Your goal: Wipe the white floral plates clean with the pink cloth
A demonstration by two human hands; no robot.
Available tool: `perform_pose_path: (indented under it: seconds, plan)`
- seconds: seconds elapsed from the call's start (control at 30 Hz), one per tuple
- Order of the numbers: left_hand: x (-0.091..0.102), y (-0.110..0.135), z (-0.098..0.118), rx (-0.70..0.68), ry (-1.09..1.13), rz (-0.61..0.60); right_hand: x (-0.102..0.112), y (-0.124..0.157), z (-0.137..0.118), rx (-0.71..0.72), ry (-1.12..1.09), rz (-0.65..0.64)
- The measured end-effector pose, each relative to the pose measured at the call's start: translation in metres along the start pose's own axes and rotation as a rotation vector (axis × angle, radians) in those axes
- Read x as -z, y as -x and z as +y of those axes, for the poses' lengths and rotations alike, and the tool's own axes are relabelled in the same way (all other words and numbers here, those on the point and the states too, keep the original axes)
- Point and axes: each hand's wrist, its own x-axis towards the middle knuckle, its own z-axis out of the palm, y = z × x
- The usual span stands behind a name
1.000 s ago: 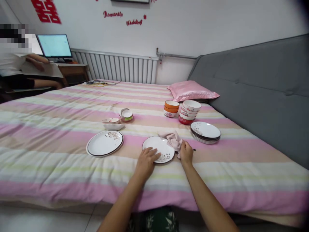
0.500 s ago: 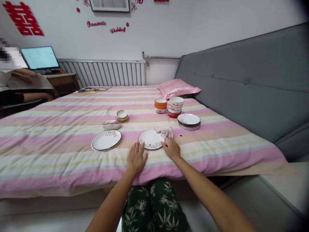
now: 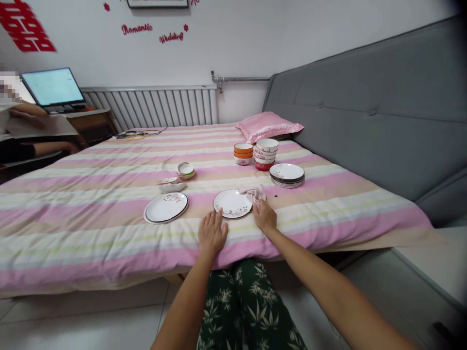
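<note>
A white plate point(image 3: 230, 200) with a dark rim and a floral print lies on the striped bedspread right in front of me. My left hand point(image 3: 213, 232) rests flat at its near left edge, fingers stretched out, the thumb at the rim. My right hand point(image 3: 265, 216) is closed on a pale pink cloth point(image 3: 256, 193), which lies over the plate's right edge. To the left are two stacked plates point(image 3: 166, 206). A taller stack of plates point(image 3: 287, 172) sits to the right, beyond my right hand.
Behind the plate stand orange bowls point(image 3: 243, 150) and white and red bowls point(image 3: 266, 151) in stacks. Small dishes point(image 3: 186, 170) and a white dish point(image 3: 171, 185) lie left of centre. A pink pillow point(image 3: 268, 126) is by the grey headboard point(image 3: 365, 102). A person point(image 3: 27, 119) sits at far left.
The view has shifted, so the scene sits a little higher and further right. The cloth stays at the plate's right edge in my right hand; my left hand stays beside the plate.
</note>
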Motion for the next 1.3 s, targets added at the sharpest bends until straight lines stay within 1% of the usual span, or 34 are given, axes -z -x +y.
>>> perform_pose_path:
  seconds: [0.33, 1.3]
  plan:
    - [-0.0017, 0.0002, -0.001, 0.005, 0.012, 0.004, -0.0031, 0.0004, 0.0003, 0.014, 0.039, 0.036]
    - [-0.0015, 0.001, -0.0025, 0.004, 0.047, 0.029, -0.0085, -0.0014, -0.0045, 0.0, 0.075, 0.035]
